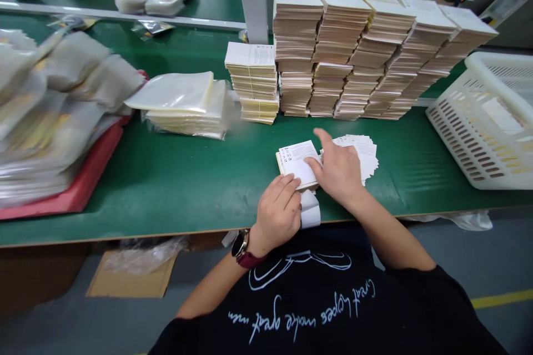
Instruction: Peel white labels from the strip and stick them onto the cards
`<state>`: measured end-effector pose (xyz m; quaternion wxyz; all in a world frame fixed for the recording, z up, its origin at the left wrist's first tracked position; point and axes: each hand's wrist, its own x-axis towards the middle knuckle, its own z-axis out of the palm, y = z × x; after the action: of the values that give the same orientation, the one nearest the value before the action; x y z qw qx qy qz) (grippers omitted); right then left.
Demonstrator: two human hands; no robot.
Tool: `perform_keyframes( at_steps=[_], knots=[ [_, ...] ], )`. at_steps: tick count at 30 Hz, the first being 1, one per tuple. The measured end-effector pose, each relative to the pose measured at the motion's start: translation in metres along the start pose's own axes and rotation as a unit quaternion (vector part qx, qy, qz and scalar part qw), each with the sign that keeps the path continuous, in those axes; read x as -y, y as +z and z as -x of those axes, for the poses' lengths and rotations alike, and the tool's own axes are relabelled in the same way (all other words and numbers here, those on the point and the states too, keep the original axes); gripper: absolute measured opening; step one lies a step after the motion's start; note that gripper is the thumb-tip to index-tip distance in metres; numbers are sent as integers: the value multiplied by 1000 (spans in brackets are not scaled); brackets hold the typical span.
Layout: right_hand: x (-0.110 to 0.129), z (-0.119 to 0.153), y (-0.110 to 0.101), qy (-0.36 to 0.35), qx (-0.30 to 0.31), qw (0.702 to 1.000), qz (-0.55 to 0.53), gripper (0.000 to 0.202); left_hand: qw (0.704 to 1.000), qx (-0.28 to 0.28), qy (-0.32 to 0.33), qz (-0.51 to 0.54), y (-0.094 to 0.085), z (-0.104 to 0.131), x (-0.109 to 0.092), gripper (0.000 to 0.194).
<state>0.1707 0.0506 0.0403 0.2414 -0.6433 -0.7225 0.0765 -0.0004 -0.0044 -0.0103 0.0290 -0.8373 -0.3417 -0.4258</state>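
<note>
One green table [195, 177] carries five tall stacks [345, 55] toward its far edge, likely packed close for mutual support. The left hand [278, 208] grasps the pile's near-left corner, probably steadying it; the right hand [339, 172] is loosely open, thumb on top, index extended. Loose cards [366, 156] fan just right of the pile [296, 158], which lies toward the near edge, within both hands' reach, print up, its long axis seemingly running away from the body, far end leaning left.
</note>
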Motion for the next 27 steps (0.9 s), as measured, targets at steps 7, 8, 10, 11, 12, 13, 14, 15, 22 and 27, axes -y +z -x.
perform_keyframes(
  at_steps=[7, 8, 10, 11, 12, 13, 14, 15, 22, 27],
  knots=[
    [-10, -8, 3, 77, 55, 979, -182, 23, 1000, 15, -5, 8, -1, 0, 0, 21],
    [-10, -7, 4, 73, 46, 980, -182, 21, 1000, 16, -3, 6, 0, 0, -1, 21],
    [-12, -4, 4, 64, 41, 982, -171, 16, 1000, 17, 0, 3, -1, -1, -1, 20],
    [-14, -1, 2, 65, 36, 983, -168, 14, 1000, 14, -1, 4, -1, -1, -1, 19],
    [-19, 2, -2, 69, 27, 983, -168, 14, 1000, 7, -3, 9, -2, -1, -1, 17],
    [-25, 6, -7, 74, 19, 984, -161, 16, 1000, -3, -8, 17, -3, -1, -1, 15],
    [-31, 11, -14, 77, 12, 987, -140, 19, 999, -16, -15, 29, -5, -1, -1, 13],
    [-39, 17, -21, 78, 3, 992, -101, 21, 998, -31, -25, 42, -6, 0, 0, 12],
    [-33, 68, -40, -59, -26, 997, -44, 36, 991, -78, -61, 91, -10, -1, 1, 23],
    [4, 87, -20, -97, 16, 946, -309, 7, 992, -79, -75, 59, -12, -2, -1, 9]
  ],
)
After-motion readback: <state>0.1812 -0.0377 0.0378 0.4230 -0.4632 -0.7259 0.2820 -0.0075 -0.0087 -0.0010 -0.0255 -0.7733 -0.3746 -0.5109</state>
